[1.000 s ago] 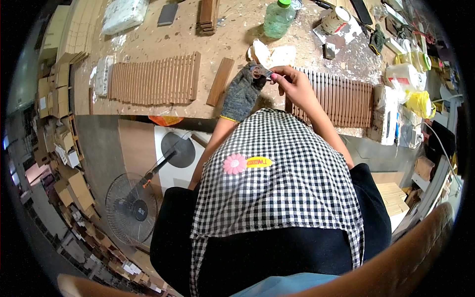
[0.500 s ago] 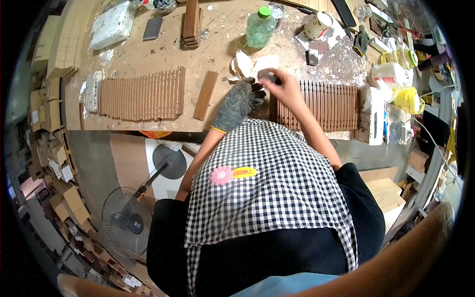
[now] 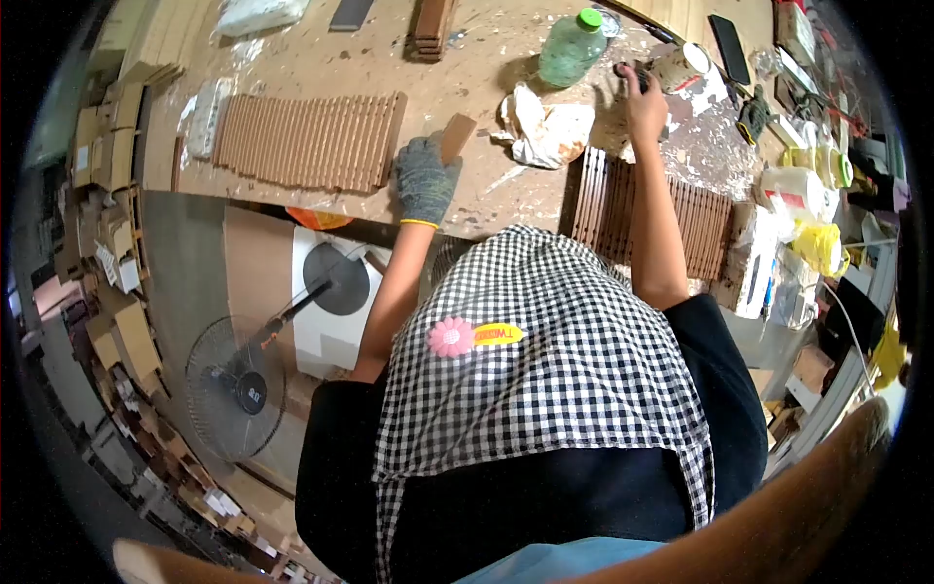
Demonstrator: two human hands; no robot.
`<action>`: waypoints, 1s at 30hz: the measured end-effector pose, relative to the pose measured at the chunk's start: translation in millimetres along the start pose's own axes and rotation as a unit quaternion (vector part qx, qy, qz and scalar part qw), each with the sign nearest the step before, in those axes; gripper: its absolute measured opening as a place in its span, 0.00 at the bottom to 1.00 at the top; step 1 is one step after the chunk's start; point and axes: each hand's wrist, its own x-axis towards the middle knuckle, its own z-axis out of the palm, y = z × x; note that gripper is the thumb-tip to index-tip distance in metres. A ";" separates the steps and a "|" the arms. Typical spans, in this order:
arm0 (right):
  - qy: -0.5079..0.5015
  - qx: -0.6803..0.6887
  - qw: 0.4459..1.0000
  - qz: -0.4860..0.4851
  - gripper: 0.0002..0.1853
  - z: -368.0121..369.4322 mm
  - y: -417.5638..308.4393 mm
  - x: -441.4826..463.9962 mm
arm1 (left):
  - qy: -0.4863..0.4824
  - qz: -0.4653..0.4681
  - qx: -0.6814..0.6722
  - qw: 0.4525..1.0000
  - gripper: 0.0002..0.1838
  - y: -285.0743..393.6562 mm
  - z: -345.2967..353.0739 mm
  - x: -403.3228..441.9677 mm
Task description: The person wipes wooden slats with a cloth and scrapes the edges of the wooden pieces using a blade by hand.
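My left hand (image 3: 426,180), in a dark grey knit glove with a yellow cuff edge, is closed around the lower part of a flat brown wooden strip (image 3: 457,136). The strip's upper end sticks out past the glove. To its left stands a row of notched wooden strips (image 3: 306,144). My right hand (image 3: 646,109) is bare and reaches out beside a paper cup (image 3: 681,66). Its fingers are pinched near a small dark thing that I cannot make out. Under my right forearm lies a second row of darker wooden strips (image 3: 696,214). A stained white cloth (image 3: 545,128) lies crumpled between my hands.
A green-capped plastic bottle (image 3: 572,49) stands behind the cloth. At the back are stacked wooden strips (image 3: 432,27) and a black phone (image 3: 729,49). White tubs (image 3: 790,192) and a yellow bag (image 3: 819,245) crowd the right edge. A fan (image 3: 236,387) stands below left.
My hands were together near the cloth and have parted. The left moved left onto the wooden strip; the right reached forward and right toward the cup. The view has shifted too.
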 end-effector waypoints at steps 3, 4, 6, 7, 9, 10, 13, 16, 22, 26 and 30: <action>-0.098 0.137 0.986 0.019 0.26 -22.8 -4.0 -41.4 | -0.016 0.002 -0.042 0.999 0.22 2.6 -11.7 -9.4; -0.173 0.169 0.970 0.026 0.25 -24.1 -6.5 -57.1 | -0.008 0.016 -0.060 0.998 0.22 -1.4 -13.0 -15.1; -0.307 0.236 0.922 0.009 0.23 -23.2 -21.7 -95.5 | 0.018 0.036 -0.128 0.991 0.23 -7.6 -19.9 -31.6; -0.363 0.269 0.892 -0.015 0.21 -22.1 -36.1 -115.3 | 0.017 0.044 -0.144 0.988 0.24 -11.7 -20.2 -38.4; -0.396 0.328 0.837 -0.188 0.17 -21.2 -64.5 -141.9 | 0.017 0.062 -0.175 0.982 0.25 -19.1 -19.0 -47.8; -0.428 0.291 0.826 -0.223 0.17 -20.0 -71.9 -144.7 | 0.003 0.052 -0.173 0.983 0.25 -25.5 -12.2 -51.6; -0.457 0.197 0.821 -0.282 0.17 -6.5 -81.0 -144.3 | -0.003 0.064 -0.181 0.981 0.25 -26.7 -15.4 -57.4; -0.432 0.146 0.824 -0.336 0.17 10.6 -79.8 -140.7 | 0.000 0.055 -0.175 0.983 0.23 -26.6 -12.3 -56.1; -0.398 0.143 0.814 -0.397 0.17 23.2 -71.8 -141.3 | -0.038 0.042 -0.150 0.987 0.22 -25.8 -13.4 -51.9; -0.397 0.143 0.813 -0.402 0.15 18.5 -79.2 -142.2 | -0.050 0.027 -0.149 0.987 0.23 -26.3 -12.3 -51.0; -0.396 0.152 0.817 -0.391 0.15 24.7 -74.8 -146.7 | -0.058 0.028 -0.151 0.986 0.25 -30.1 -8.3 -52.7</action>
